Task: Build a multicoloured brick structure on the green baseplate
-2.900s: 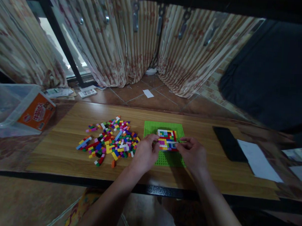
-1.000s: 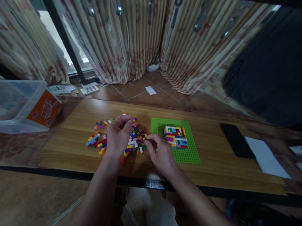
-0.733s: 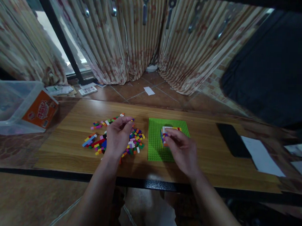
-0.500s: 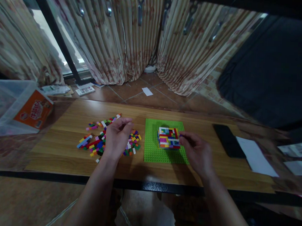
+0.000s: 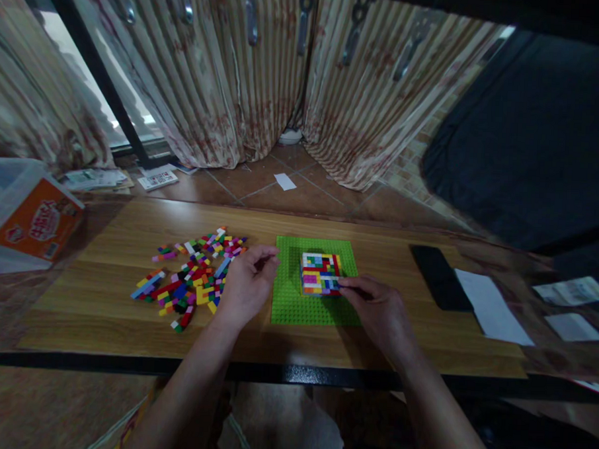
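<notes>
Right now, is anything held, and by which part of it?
Can't tell: the right hand has its fingers at the right edge of the brick block, any pinched piece too small to see; none shows in the left hand.

Brick assembly (image 5: 320, 276) on baseplate (image 5: 284, 306); baseplate on board (image 5: 101, 325). Loose bricks (image 5: 180, 291) left of baseplate; bin (image 5: 6, 188) farther left. Flat slab (image 5: 440, 277) right of baseplate; paper sheet (image 5: 494, 309) just right of slab. Curtains (image 5: 201, 81) behind board.

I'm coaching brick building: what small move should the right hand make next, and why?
Perhaps press down gently: the right hand has its fingertips at the right edge of the multicoloured plastic-brick block on the green studded baseplate. Whether they pinch anything is unclear.
</notes>
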{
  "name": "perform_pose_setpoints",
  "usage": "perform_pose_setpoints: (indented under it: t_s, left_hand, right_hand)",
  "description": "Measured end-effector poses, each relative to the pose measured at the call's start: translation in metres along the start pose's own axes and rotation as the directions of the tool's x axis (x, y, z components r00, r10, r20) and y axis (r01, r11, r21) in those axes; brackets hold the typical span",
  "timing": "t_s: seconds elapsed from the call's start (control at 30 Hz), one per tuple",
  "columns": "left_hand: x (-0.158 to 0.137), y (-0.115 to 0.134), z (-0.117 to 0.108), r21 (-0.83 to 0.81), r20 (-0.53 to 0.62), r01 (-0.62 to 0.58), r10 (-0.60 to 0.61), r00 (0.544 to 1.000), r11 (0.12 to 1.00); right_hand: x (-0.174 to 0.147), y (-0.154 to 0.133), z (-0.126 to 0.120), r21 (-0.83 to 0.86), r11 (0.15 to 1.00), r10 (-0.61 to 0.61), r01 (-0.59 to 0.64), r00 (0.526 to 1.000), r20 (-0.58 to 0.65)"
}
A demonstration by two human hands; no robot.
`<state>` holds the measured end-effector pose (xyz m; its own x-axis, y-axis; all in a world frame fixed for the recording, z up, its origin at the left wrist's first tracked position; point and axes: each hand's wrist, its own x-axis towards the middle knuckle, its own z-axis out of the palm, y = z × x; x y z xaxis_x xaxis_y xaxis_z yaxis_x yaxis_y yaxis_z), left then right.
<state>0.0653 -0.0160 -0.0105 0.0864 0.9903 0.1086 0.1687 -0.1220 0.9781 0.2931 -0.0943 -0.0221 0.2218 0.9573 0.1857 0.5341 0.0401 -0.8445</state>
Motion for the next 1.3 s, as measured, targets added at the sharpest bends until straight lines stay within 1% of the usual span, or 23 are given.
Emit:
perform_pose_setpoints:
  t_s: [0.2, 0.37, 0.57, 0.73, 0.83, 1.03, 1.17, 1.3]
  left_hand:
    - [0.0, 0.0, -0.002, 0.046, 0.007, -0.021, 0.02, 1.0, 0.999]
    - [-0.001, 0.002, -0.002, 0.083, 0.036, -0.039, 0.036, 0.999, 0.996]
    - [-0.002, 0.004, -0.004, 0.122, 0.044, -0.075, 0.07, 0.997, 0.99]
    - [-0.003, 0.005, -0.006, 0.183, 0.058, -0.094, 0.085, 0.995, 0.979]
    - [-0.003, 0.006, -0.007, 0.216, 0.066, -0.097, 0.084, 0.994, 0.972]
    - [-0.004, 0.007, -0.007, 0.231, 0.072, -0.103, 0.088, 0.993, 0.967]
    - [-0.004, 0.007, -0.008, 0.241, 0.071, -0.104, 0.09, 0.993, 0.965]
    - [-0.005, 0.006, -0.009, 0.258, 0.079, -0.14, 0.124, 0.989, 0.956]
  right_hand:
    - [-0.001, -0.006, 0.003, -0.096, 0.992, -0.077, 0.081, 0.996, 0.042]
    - [0.0, -0.008, 0.007, -0.147, 0.985, -0.087, 0.085, 0.996, -0.007]
    - [-0.002, -0.009, 0.006, -0.162, 0.987, -0.022, 0.017, 0.999, -0.03]
    - [0.001, -0.003, 0.002, -0.086, 0.994, 0.07, -0.073, 0.997, -0.04]
    - [0.003, -0.001, 0.001, -0.044, 0.994, 0.102, -0.103, 0.994, -0.038]
    - [0.005, -0.005, 0.007, -0.002, 0.987, 0.159, -0.159, 0.987, -0.026]
    - [0.006, -0.008, 0.01, 0.017, 0.984, 0.177, -0.177, 0.983, -0.043]
    - [0.005, -0.012, 0.009, -0.002, 0.986, 0.168, -0.168, 0.985, -0.046]
